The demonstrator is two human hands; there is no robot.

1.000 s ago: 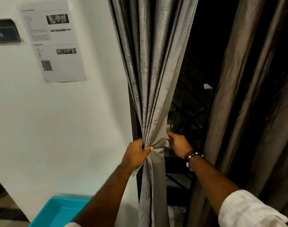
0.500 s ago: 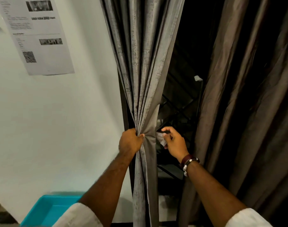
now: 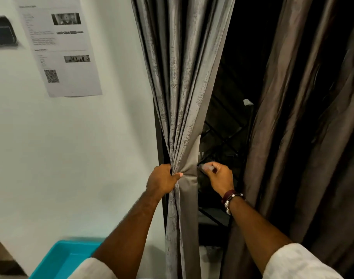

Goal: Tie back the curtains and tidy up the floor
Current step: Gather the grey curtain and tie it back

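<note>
A grey curtain [image 3: 182, 77] hangs gathered into a bunch beside the white wall. My left hand [image 3: 163, 181] grips the bunch at its narrowest point, thumb across the front. A grey tie-back band [image 3: 189, 169] wraps the front of the bunch at that height. My right hand [image 3: 218, 175] is just right of the bunch and pinches the band's end between thumb and fingers. A second, brown curtain [image 3: 305, 137] hangs loose on the right.
A turquoise bin [image 3: 59, 260] stands on the floor at the lower left against the wall. A printed sheet [image 3: 61, 47] and a dark sign [image 3: 2, 33] hang on the wall. Behind the curtains is a dark window with a metal grille [image 3: 222, 137].
My right hand came out from against the bunch and now holds the band's end a little to the right. My left hand keeps its grip on the bunch.
</note>
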